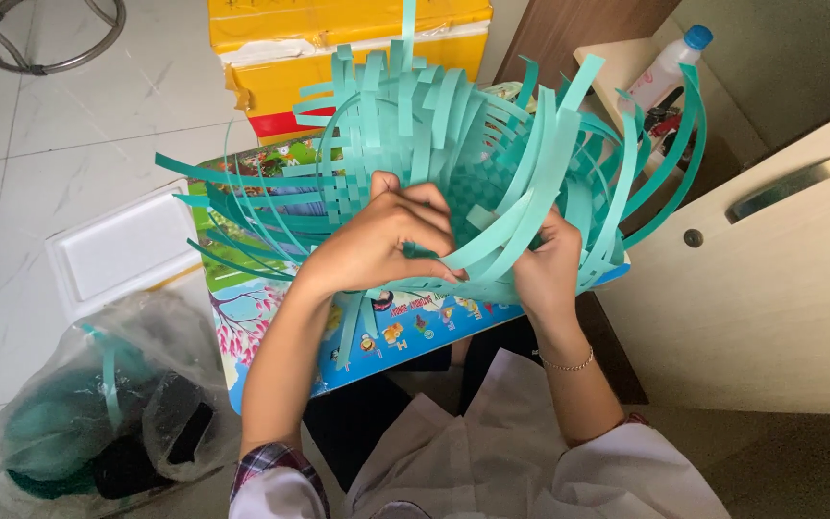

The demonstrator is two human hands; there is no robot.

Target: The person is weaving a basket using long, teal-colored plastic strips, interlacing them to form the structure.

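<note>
A half-woven basket (434, 125) of teal plastic strips sits on a colourful printed board (252, 308), with many loose strip ends curving up and outward. My left hand (381, 240) presses on the woven part near the basket's front and pinches a strip. My right hand (548, 264) grips a bundle of strips at the front right side. Both hands are partly wrapped by the strips.
A clear plastic bag (79, 413) with more teal strips lies at lower left. A white foam tray (117, 250) lies on the tiled floor. A yellow box (338, 38) stands behind. A beige cabinet (770, 288) is at right, with a bottle (665, 62) beyond it.
</note>
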